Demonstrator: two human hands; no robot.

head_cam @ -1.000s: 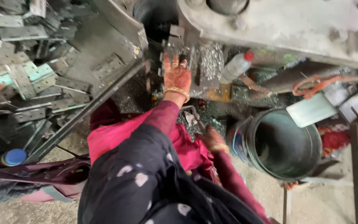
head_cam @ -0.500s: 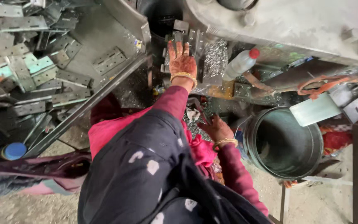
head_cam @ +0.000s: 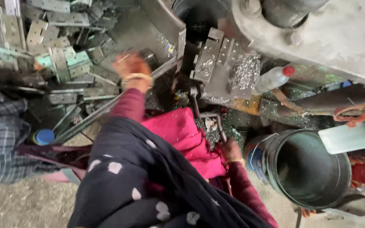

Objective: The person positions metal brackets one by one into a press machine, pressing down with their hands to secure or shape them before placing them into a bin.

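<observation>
One head-worn camera, looking steeply down from close over the person's dark dotted shawl (head_cam: 148, 185), facing a grey press machine (head_cam: 317, 38) along the top, metal plates (head_cam: 51, 50) upper left.

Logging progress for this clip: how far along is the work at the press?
Done: metal shavings lie heaped beside the die block, so parts seem already worked. In hand: the left hand, blurred, reaches toward the plate pile; the right hand rests low by the bucket, apparently empty. Left: many plates remain in the pile.
</observation>
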